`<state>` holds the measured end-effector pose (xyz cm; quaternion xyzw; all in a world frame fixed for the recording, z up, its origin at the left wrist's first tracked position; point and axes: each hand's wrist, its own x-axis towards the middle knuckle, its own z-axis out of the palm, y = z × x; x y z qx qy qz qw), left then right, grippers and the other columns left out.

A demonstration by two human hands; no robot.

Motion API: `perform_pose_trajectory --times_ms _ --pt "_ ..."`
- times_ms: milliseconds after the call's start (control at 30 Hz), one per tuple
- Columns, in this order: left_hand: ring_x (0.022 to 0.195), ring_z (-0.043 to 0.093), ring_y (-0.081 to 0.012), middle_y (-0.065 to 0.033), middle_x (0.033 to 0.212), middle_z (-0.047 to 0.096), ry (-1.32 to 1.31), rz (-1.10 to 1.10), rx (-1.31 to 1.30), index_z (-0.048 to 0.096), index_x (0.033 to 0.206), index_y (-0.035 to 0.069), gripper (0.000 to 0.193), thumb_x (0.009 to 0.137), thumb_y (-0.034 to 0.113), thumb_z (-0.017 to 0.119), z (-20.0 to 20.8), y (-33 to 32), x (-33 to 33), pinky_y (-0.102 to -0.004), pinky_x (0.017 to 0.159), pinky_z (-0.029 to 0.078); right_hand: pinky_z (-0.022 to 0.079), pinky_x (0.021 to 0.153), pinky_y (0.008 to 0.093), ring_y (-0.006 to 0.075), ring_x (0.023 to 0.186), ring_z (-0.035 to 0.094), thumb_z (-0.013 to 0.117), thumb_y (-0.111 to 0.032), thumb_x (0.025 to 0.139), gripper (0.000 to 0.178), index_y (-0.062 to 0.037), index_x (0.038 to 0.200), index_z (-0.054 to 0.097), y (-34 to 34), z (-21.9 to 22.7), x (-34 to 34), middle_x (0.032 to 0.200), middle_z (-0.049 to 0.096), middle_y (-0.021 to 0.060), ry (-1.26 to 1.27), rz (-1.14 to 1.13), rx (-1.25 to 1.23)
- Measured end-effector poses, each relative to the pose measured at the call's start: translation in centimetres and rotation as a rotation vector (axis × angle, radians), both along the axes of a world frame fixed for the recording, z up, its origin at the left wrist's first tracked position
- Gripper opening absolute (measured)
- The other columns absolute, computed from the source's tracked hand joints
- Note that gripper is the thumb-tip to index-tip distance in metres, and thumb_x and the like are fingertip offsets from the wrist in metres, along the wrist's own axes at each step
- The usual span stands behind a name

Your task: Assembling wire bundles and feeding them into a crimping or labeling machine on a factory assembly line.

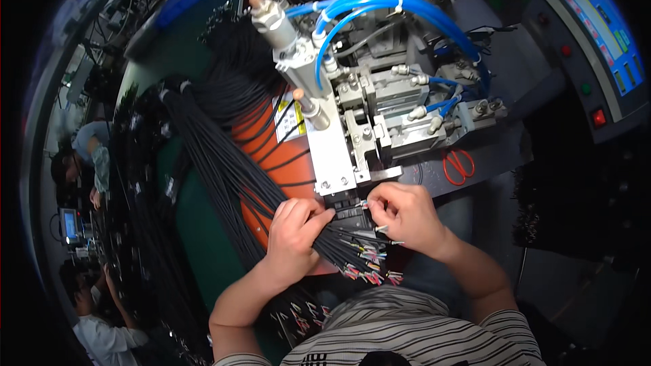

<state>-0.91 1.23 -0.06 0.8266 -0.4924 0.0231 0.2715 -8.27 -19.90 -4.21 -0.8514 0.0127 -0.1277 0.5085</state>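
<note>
Black cables (224, 159) run in a thick bundle down to the front of a metal machine (330, 139). Their stripped ends (369, 264) fan out in red, white and other coloured wires below my hands. My left hand (293, 237) is closed over the cables, its thumb and fingertips gripping a black cable beside a dark slotted fixture (349, 213). Across the fixture, my right hand (405, 213) pinches the light-coloured wire end (364, 204) of a cable. The left fingers partly hide their cable.
Blue air hoses (400, 1) arch over the machine. Red-handled scissors (459, 167) lie right of it. A control screen (605, 34) and a lit red button (599, 118) stand at the far right. Two people (102, 335) work at the left.
</note>
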Motion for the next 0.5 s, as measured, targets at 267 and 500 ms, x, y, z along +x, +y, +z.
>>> perform_pose_trajectory --times_ms 267,500 --pt "0.082 0.058 -0.0296 -0.0148 0.092 0.06 -0.145 0.037 0.088 0.064 0.104 -0.004 0.04 0.064 0.001 0.066 0.5 -0.6 -0.1 -0.0384 0.072 0.044 0.034 0.042 0.0239 0.0102 0.042 0.034 0.04 -0.016 0.101 0.024 -0.0074 0.082 0.05 -1.5 1.4 -2.5 0.062 0.044 0.0012 0.159 -0.078 1.495" --pt "0.062 0.058 -0.0243 -0.0083 0.072 0.061 -0.094 -0.267 -0.188 0.064 0.097 -0.001 0.034 0.067 0.013 0.073 0.3 -0.2 1.0 -0.0351 0.061 0.043 0.035 0.045 0.0233 0.0105 0.043 0.037 0.04 -0.017 0.101 0.025 -0.0059 0.08 0.049 -1.4 1.7 -3.0 0.065 0.047 0.0035 0.163 0.116 1.691"
